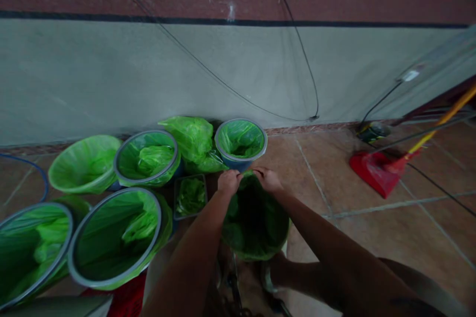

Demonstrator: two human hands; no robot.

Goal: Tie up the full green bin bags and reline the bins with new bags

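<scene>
Between my forearms stands a bin lined with a green plastic bag [256, 242], its dark mouth facing up at me. At its far edge my left hand [229, 182] is closed on the green bag, fingers pinched at the rim. Close beside it my right hand [268, 180] grips the same bag edge, also closed. Just beyond my hands is a smaller lined bin with a grey rim [241, 141]. A small rectangular container [190, 197] with green plastic in it sits left of my left hand.
Several bag-lined bins stand at the left, including a large one [76, 257] with a grey rim. A loose green bag [191, 141] leans by the wall [186, 74]. On the tiled floor [357, 242] at right lies a red dustpan [375, 171]. Cables hang along the wall.
</scene>
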